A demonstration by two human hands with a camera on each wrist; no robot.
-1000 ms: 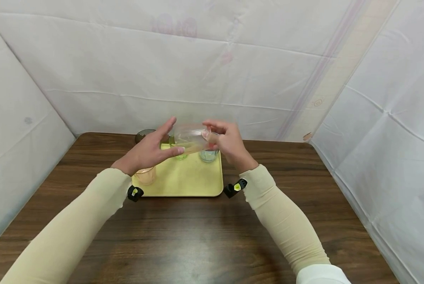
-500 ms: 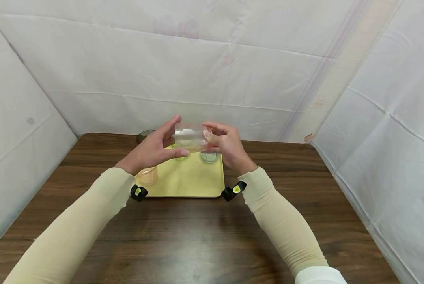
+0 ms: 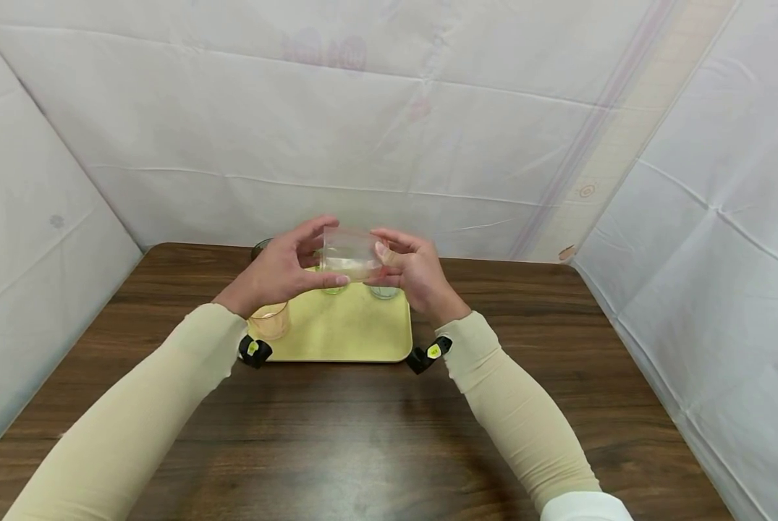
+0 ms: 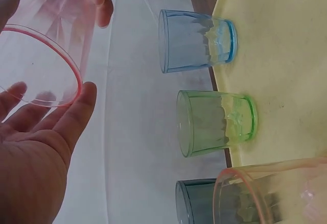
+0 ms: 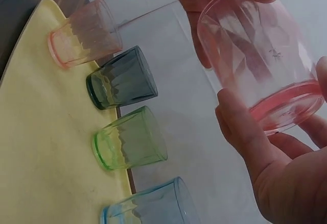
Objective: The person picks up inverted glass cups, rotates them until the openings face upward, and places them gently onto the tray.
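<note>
Above the yellow tray both hands hold a clear pink-tinted glass on its side. My left hand curls its fingers and thumb round the rim end, with my left thumb under it. My right hand grips the thick base, its thumb along the side. On the tray stand an orange glass, a green glass and a blue glass, the last two partly hidden behind the hands.
A dark grey glass stands by the tray's far left corner, seen beside the green one in the right wrist view. The tray lies on a brown wooden table. White sheeting walls in the back and both sides.
My left fingers, straighter before, have curled over the glass's rim end. Both hands with the glass have shifted slightly; the glasses on the tray have not moved.
</note>
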